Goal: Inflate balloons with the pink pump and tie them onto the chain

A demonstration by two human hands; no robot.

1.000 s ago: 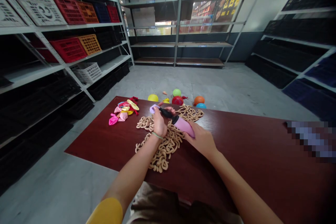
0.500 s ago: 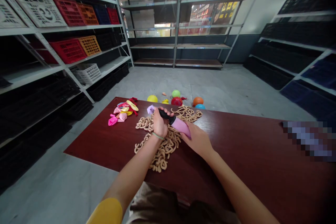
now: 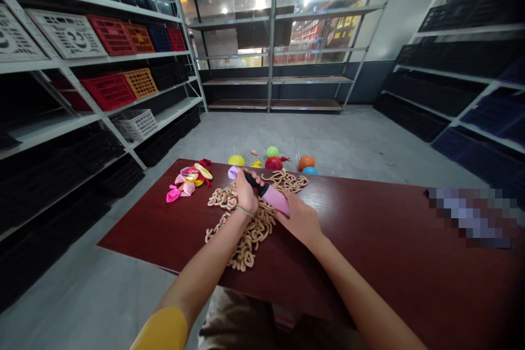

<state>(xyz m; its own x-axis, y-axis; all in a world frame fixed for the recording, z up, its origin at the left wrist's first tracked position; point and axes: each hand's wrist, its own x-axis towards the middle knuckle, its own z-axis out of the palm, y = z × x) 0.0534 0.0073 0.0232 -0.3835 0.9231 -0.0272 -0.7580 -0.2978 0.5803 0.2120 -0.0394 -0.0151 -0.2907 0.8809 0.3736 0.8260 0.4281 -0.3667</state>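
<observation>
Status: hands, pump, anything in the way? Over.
Left hand and right hand gripping pink pump. Lilac balloon at left hand. Tan coils on table below, not visibly blocking.

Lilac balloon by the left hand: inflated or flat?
Not inflated: the lilac balloon looks small and limp at the left hand, unlike the round yellow balloon beyond the table.

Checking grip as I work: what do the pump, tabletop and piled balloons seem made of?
Pump: probably plastic; smooth, even pink and black surfaces. Tabletop: wood or laminate; glossy red-brown with a bright highlight. Piled balloons: likely thin rubber; wrinkled, limp-looking, finish hard to tell.
</observation>
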